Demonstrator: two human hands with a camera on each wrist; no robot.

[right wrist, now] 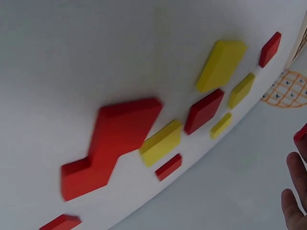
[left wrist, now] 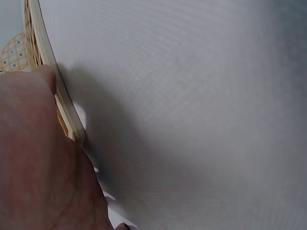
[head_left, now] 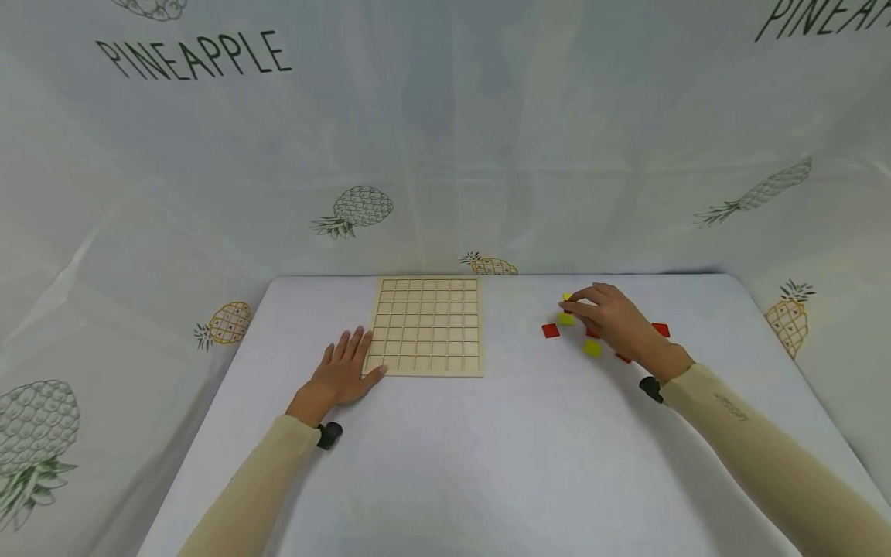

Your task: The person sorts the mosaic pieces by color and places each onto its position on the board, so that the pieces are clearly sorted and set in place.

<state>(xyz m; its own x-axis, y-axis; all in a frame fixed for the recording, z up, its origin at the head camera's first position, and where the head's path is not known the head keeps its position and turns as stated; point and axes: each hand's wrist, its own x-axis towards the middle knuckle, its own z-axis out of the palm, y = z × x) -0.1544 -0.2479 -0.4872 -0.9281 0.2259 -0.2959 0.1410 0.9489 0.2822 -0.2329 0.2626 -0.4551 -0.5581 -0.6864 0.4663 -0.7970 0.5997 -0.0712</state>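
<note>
My left hand [head_left: 343, 370] lies with fingers straight at the lower left corner of a pale wooden grid board [head_left: 426, 325]. In the left wrist view, the thumb side of that hand [left wrist: 43, 158] touches the board's edge [left wrist: 71, 112]. Over at the right, my right hand [head_left: 618, 321] pinches a small red square tile [right wrist: 301, 132] above the table; fingers partly hide it. Beneath and around this hand lie several loose yellow tiles [right wrist: 221, 64] and red tiles [right wrist: 205, 111]. Two of the red ones [right wrist: 120, 127] appear to touch or overlap.
A white table [head_left: 445, 456] carries everything. Behind and beside it hangs a pale cloth [head_left: 445, 139] printed with pineapples. One red tile [head_left: 551, 330] lies nearest the board, left of the right hand. Dark wrist cameras sit at both sleeves.
</note>
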